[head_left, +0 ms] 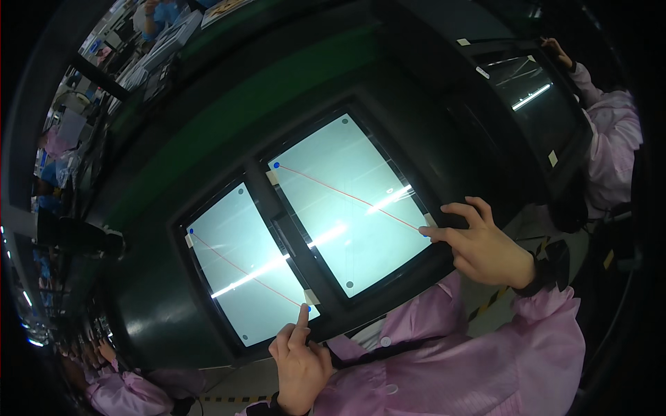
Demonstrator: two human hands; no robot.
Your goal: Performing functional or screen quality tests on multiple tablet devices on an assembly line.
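Two lit screens lie side by side in dark frames: a left screen and a right screen. Each shows a thin red diagonal line between blue dots, with grey dots at its other corners. With its index finger stretched out, my left hand touches the left screen at the blue dot in its lower right corner. My right hand has its fingers spread, and its index fingertip rests at the blue dot on the right screen's right corner. Neither hand holds anything. Small pale tape tabs stick to the screen edges.
At the upper right another person's hand is beside a dark screen with tape tabs. A co-worker in a pink sleeve sits at the lower left. Dark green bench surface surrounds the frames; a black cylindrical object stands left.
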